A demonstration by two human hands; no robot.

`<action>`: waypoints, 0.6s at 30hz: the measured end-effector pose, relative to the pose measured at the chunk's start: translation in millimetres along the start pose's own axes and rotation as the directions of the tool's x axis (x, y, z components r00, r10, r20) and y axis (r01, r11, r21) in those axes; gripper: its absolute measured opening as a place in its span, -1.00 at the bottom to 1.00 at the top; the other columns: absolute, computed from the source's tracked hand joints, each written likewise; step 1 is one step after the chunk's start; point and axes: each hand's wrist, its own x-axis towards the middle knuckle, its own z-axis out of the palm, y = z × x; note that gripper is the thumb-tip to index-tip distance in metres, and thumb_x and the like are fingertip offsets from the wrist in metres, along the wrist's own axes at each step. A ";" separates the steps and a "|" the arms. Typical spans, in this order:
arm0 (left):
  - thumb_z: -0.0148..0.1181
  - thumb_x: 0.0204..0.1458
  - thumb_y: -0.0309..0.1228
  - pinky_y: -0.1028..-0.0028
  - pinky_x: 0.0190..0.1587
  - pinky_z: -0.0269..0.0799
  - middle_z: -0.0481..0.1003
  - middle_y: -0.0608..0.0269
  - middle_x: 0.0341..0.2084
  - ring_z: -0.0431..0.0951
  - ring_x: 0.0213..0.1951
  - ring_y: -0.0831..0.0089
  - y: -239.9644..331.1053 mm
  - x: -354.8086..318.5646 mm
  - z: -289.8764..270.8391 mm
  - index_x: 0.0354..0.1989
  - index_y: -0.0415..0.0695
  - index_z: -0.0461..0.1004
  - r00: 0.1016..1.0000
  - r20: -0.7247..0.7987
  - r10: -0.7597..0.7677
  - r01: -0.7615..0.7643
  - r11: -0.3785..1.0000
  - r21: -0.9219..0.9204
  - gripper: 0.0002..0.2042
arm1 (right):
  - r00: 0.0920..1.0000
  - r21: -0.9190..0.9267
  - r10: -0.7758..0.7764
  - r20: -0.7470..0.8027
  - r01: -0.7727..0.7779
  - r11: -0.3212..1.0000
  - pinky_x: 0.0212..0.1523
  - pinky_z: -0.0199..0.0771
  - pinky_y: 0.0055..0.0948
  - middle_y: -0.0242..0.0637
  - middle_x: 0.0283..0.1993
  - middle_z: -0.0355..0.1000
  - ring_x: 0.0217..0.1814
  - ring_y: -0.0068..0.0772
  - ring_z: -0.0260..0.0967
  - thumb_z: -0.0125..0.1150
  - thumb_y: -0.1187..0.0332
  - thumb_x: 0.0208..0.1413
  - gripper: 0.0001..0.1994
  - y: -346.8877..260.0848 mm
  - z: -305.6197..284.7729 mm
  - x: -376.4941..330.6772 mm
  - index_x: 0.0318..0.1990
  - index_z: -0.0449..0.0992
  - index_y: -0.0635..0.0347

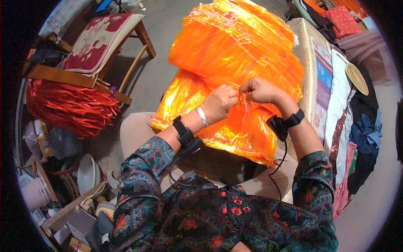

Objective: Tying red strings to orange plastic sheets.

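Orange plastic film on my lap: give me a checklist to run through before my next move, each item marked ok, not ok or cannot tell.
1. Both hands at the work: ok. The left hand and right hand are close together at the orange plastic film.
2. Secure pinch in each hand: cannot tell. The curled fingers hide the contact.
3. Film smooth: not ok. It is creased and gathered.
4. Wrist straps on: ok. The left strap and right strap are both in place.
5. Right cable away from the fingers: ok. It hangs below the right wrist.
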 end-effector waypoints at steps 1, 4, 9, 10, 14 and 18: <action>0.01 -0.41 -0.65 0.34 -0.45 0.19 0.23 0.13 -0.65 0.28 -0.48 0.19 -0.5 -3.0 0.3 -0.68 -0.20 0.22 1.000 0.006 0.003 -0.003 1.000 -0.001 -0.88 | 0.998 -0.016 -0.003 -0.060 0.002 1.000 -0.49 0.24 -0.53 -0.32 -0.60 0.37 -0.53 -0.56 0.26 -0.06 0.57 -0.33 -0.79 3.1 -3.3 0.6 -0.44 0.45 0.29; 0.02 -0.39 -0.61 0.29 -0.45 0.23 0.26 0.10 -0.65 0.31 -0.47 0.13 -4.8 -18.1 7.0 -0.72 -0.21 0.22 0.960 -0.046 -0.276 0.271 0.958 -0.089 -0.90 | 0.993 -0.011 0.017 -0.117 -0.018 1.000 -0.53 0.21 -0.54 -0.36 -0.60 0.36 -0.55 -0.59 0.23 -0.06 0.58 -0.34 -0.76 11.1 -12.9 -2.9 -0.42 0.46 0.28; 0.01 -0.39 -0.66 0.28 -0.49 0.23 0.24 0.04 -0.67 0.31 -0.50 0.08 5.5 -35.4 18.6 -0.74 -0.24 0.18 0.913 -0.124 -0.388 0.353 0.906 -0.235 -0.87 | 0.986 -0.004 0.166 0.021 -0.166 0.986 -0.63 0.20 -0.53 -0.41 -0.61 0.32 -0.61 -0.55 0.19 -0.07 0.56 -0.34 -0.66 8.9 -26.5 2.8 -0.30 0.47 0.24; 0.00 -0.39 -0.67 0.28 -0.49 0.23 0.24 0.03 -0.67 0.31 -0.50 0.08 4.8 -37.0 19.9 -0.73 -0.25 0.18 0.898 -0.167 -0.408 0.364 0.900 -0.239 -0.88 | 0.975 -0.060 0.216 0.058 -0.212 0.975 -0.61 0.27 -0.48 -0.30 -0.60 0.36 -0.61 -0.48 0.25 -0.04 0.52 -0.33 -0.63 4.8 -28.7 3.2 -0.24 0.47 0.23; 0.00 -0.40 -0.67 0.28 -0.49 0.23 0.24 0.03 -0.67 0.31 -0.50 0.08 2.2 -35.8 19.7 -0.73 -0.25 0.19 0.888 -0.188 -0.419 0.372 0.896 -0.242 -0.88 | 0.998 -0.202 0.036 0.055 -0.025 0.979 -0.70 0.16 -0.44 -0.29 -0.69 0.30 -0.66 -0.48 0.21 -0.01 0.49 -0.35 -0.78 10.8 -28.1 8.4 -0.43 0.47 0.22; 0.00 -0.41 -0.66 0.32 -0.48 0.26 0.29 0.06 -0.64 0.33 -0.49 0.10 -3.3 -22.7 4.5 -0.70 -0.25 0.23 0.935 -0.072 -0.347 0.329 0.925 -0.190 -0.91 | 0.976 -0.212 0.199 0.083 -0.178 0.961 -0.59 0.18 -0.50 -0.37 -0.70 0.24 -0.62 -0.54 0.17 -0.07 0.55 -0.37 -0.75 -3.1 -13.5 14.1 -0.42 0.44 0.32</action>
